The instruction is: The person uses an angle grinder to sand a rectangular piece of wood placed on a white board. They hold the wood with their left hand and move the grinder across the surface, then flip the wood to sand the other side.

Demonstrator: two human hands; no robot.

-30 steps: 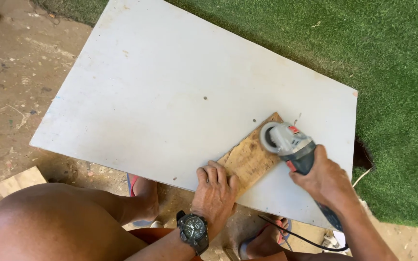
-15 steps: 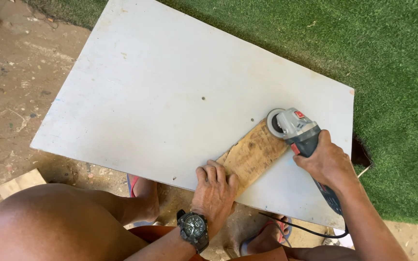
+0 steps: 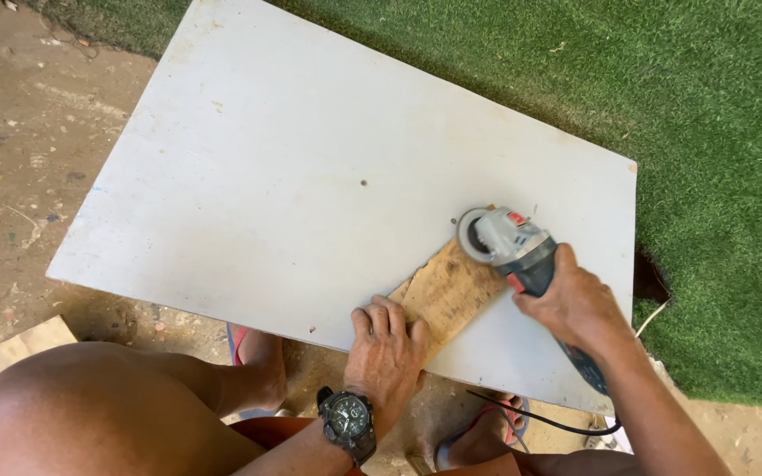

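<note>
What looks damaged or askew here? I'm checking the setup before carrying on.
The white board has a chipped far right corner and lies skewed, half over the green turf. The wood piece overhangs its near edge, pinned by the left hand.

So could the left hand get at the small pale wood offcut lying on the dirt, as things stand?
Probably not easily: the left hand presses the brown wooden plank on the white board, and the bare knee lies between it and the offcut.
</note>
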